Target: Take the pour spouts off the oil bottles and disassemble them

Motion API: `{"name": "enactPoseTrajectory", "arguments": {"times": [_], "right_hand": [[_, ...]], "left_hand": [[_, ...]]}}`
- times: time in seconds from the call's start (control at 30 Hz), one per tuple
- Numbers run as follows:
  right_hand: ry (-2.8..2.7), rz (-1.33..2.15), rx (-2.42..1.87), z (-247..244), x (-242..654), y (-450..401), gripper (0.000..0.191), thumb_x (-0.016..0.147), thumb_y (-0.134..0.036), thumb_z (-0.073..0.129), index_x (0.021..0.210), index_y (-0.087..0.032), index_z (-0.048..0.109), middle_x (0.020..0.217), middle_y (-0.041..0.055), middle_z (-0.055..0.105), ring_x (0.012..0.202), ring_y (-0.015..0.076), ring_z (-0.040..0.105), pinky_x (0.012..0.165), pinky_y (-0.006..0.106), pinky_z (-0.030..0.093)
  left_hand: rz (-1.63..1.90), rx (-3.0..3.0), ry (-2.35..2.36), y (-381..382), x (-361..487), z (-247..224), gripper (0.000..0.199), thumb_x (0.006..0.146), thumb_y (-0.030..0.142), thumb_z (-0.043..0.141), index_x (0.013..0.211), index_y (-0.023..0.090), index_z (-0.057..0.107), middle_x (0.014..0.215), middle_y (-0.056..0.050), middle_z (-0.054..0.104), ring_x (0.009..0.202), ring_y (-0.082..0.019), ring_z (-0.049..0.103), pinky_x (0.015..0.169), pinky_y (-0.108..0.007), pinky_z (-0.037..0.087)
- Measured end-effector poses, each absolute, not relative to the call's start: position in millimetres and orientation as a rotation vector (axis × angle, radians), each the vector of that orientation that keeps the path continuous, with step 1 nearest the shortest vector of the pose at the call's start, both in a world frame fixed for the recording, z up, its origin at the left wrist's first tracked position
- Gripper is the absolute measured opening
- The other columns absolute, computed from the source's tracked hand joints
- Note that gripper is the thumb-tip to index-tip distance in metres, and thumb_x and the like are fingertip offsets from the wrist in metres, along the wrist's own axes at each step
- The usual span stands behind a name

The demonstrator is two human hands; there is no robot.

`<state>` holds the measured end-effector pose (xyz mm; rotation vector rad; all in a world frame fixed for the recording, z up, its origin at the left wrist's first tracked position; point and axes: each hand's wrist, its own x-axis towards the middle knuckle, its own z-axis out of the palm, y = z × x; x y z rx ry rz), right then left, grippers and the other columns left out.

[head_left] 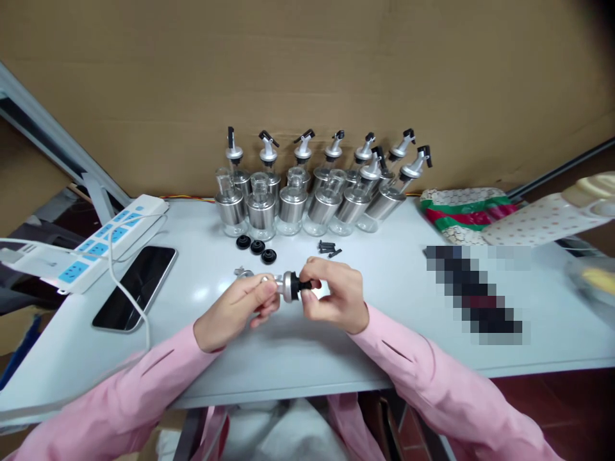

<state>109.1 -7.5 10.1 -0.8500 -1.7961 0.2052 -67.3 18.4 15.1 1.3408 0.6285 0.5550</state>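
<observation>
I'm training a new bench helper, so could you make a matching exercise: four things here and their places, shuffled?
Things:
1. Pourer top
2. Phone
3. Three black round parts
4. Dotted bottle

Places:
A. Beside the power strip
B. By the striped bag
C. Held by left hand and right hand
D. In front of the glass bottles

Pairs: 1-C, 2-A, 3-D, 4-B

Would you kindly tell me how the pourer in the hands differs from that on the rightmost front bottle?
The held pourer lies roughly level; the fitted pourer points upward. The held pourer is between the left hand and right hand; the fitted pourer tops the rightmost front bottle. The fitted pourer shows a black lever; the held pourer, partly covered, shows none. Both are silver and black.
</observation>
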Motion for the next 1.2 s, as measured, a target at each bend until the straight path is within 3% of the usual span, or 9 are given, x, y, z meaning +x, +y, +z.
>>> {"name": "enactPoseTrajectory", "arguments": {"times": [0.17,0.33,0.47,0.57,0.73,0.83,0.93,1.03,1.2], "right_hand": [[-1.334,0.822,-0.993,18.0,86.3,7.0,0.003,0.071,-0.02,0.05,0.071,-0.02,0.047,0.051,-0.0082,0.035,0.043,0.0054,0.03,0.041,0.019,0.028],[-0.948,1.407,-0.972,13.9,81.0,16.5,0.011,0.072,-0.027,0.049,0.068,-0.021,0.041,0.047,-0.0123,0.023,0.036,0.0021,0.02,0.038,0.016,0.016],[-0.976,1.242,-0.981,0.5,99.3,21.0,0.01,0.076,-0.027,0.05,0.076,-0.02,0.043,0.053,-0.0103,0.039,0.041,0.004,0.038,0.045,0.019,0.029],[-1.131,1.054,-1.074,-10.1,111.4,25.1,0.014,0.076,-0.026,0.054,0.086,-0.02,0.047,0.063,-0.0069,0.049,0.056,0.0077,0.051,0.056,0.023,0.037],[-1.329,0.842,-1.283,-15.1,115.1,25.8,0.016,0.079,-0.024,0.055,0.093,-0.019,0.058,0.078,-0.0024,0.048,0.066,0.0088,0.049,0.063,0.024,0.04],[-1.399,0.773,-1.331,-15.4,114.5,24.8,0.016,0.081,-0.022,0.052,0.094,-0.02,0.061,0.087,0.0003,0.048,0.067,0.0086,0.049,0.064,0.024,0.043],[-1.48,0.735,-1.385,-18.8,114.9,25.4,0.022,0.083,-0.018,0.048,0.1,-0.02,0.061,0.095,0.0038,0.048,0.074,0.0108,0.052,0.066,0.025,0.046],[-1.588,0.735,-1.44,-23.7,115.2,26.3,0.028,0.084,-0.017,0.046,0.11,-0.019,0.057,0.1,0.0065,0.047,0.079,0.0126,0.053,0.07,0.029,0.048],[-1.735,0.767,-1.403,-29.5,113.4,24.9,0.042,0.085,-0.018,0.045,0.127,-0.017,0.045,0.117,0.0121,0.045,0.09,0.0155,0.056,0.08,0.035,0.05]], "left_hand": [[0.773,1.878,0.765,36.4,-78.5,17.7,0.045,0.092,0.052,0.033,0.064,0.018,0.042,0.06,0.002,0.042,0.052,-0.01,0.041,0.048,-0.024,0.036],[1.094,2.676,0.798,53.4,-92.3,11.2,0.036,0.095,0.041,0.033,0.084,0.017,0.056,0.083,-0.007,0.062,0.07,-0.017,0.053,0.066,-0.03,0.041],[1.242,2.659,0.744,60.9,-101.7,6.5,0.022,0.095,0.028,0.035,0.096,0.017,0.054,0.09,-0.008,0.061,0.085,-0.019,0.055,0.074,-0.033,0.042],[1.01,2.709,0.736,64.4,-105.2,1.6,0.019,0.09,0.02,0.038,0.095,0.016,0.056,0.092,-0.008,0.059,0.085,-0.02,0.053,0.075,-0.035,0.039],[0.629,2.687,0.733,63.2,-100.3,-11.9,0.025,0.087,0.016,0.034,0.083,0.017,0.059,0.093,-0.008,0.057,0.086,-0.021,0.049,0.08,-0.037,0.04],[0.594,2.633,0.701,59.2,-96.6,-16.7,0.02,0.086,0.024,0.04,0.093,0.017,0.057,0.104,-0.011,0.055,0.097,-0.024,0.048,0.087,-0.041,0.039],[0.537,2.597,0.647,56.7,-96.9,-18.0,0.046,0.08,0.049,0.052,0.113,0.017,0.051,0.121,-0.015,0.05,0.112,-0.03,0.045,0.095,-0.047,0.035],[0.475,2.535,0.596,56.0,-99.8,-18.1,0.07,0.073,0.068,0.052,0.123,0.019,0.045,0.131,-0.017,0.045,0.12,-0.032,0.042,0.101,-0.05,0.031],[0.387,2.579,0.503,52.8,-99.1,-22.4,0.089,0.062,0.071,0.061,0.131,0.02,0.04,0.138,-0.02,0.039,0.127,-0.037,0.036,0.105,-0.054,0.026]]}}
